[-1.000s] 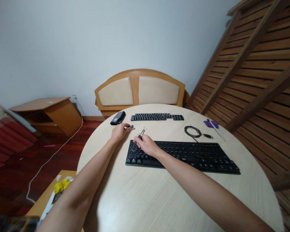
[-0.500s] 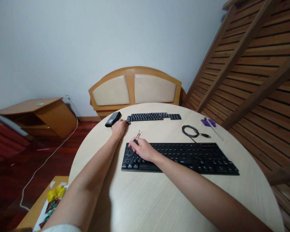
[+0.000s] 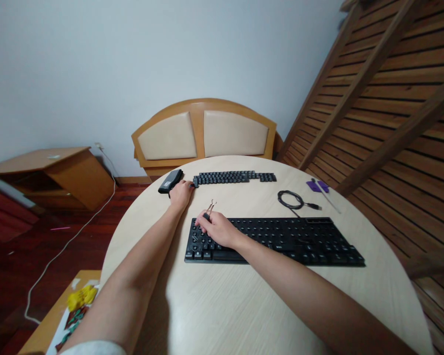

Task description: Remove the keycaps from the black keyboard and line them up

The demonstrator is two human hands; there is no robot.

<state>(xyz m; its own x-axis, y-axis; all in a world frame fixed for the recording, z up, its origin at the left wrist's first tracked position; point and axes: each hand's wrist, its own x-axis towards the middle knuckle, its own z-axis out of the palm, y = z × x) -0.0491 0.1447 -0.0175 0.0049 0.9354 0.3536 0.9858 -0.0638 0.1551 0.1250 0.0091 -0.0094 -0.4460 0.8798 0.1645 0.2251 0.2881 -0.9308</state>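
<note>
My right hand (image 3: 221, 229) is closed around a keycap puller (image 3: 207, 215) with a black grip and thin wire prongs. It hovers at the left end of a black keyboard (image 3: 274, 241). Much of this keyboard is bare of keycaps, though caps sit along its front left row. Farther off, my left hand (image 3: 180, 194) pinches a small black keycap (image 3: 192, 186) beside the left end of the loose keycaps (image 3: 225, 177), which lie in ordered rows. How firmly those fingers hold the cap is hard to see.
A black pouch-like item (image 3: 170, 181) lies just behind my left hand. The keyboard's coiled cable (image 3: 290, 199) rests beyond it. Toward the right edge of the round table (image 3: 222, 301) are a purple item (image 3: 313, 185) and a thin brush-like stick (image 3: 327, 194).
The whole view has shifted slightly. Both hands keep nearly the same places over the table, with the puller still in my right hand and my left at the keycap rows.
</note>
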